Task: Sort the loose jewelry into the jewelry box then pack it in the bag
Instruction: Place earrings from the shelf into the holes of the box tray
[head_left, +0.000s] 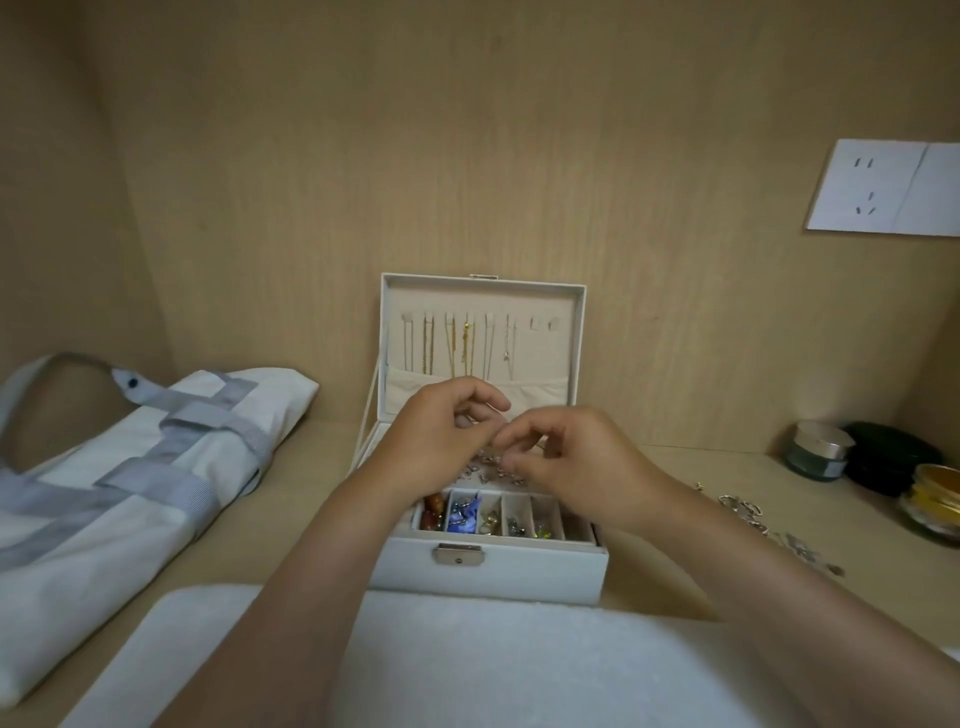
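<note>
Head view: the left hand (441, 441) and right hand (576, 462) seem to pinch a small silver piece (491, 462) in curled fingertips above the open jewelry box (493, 571). It looks light, limp and tangle-prone, so I'd hold it at the clasp. More loose jewelry (743, 512) lies on the tabletop (311, 467) to the right, and the bag (130, 493) lies to the left.

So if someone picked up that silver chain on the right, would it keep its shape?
Probably not. The chain lies in a loose, crooked line of links on the table, so it would likely hang limp and swing. The links look small, so it is probably light. Being shiny metal, it may slip through fingers.
</note>
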